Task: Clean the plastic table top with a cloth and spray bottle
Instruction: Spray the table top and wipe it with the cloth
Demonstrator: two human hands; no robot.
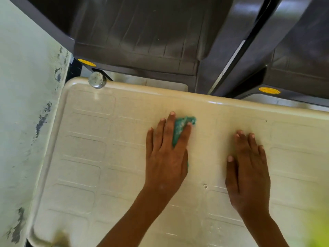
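Observation:
A cream plastic table top [85, 157] with a pattern of raised rectangles fills the lower part of the head view. My left hand [165, 154] presses flat on a green cloth [181, 127] near the table's far edge; the cloth shows between and beyond the fingers. My right hand [249, 172] lies flat on the bare table to the right, fingers together, holding nothing. No spray bottle can be made out; a blurred yellow-green shape [318, 229] sits at the bottom right corner.
Two dark plastic chairs [142, 32] [293, 50] stand against the table's far edge. A shiny metal cap [97, 79] sits at the far left corner. A worn pale wall [23, 104] runs along the table's left side.

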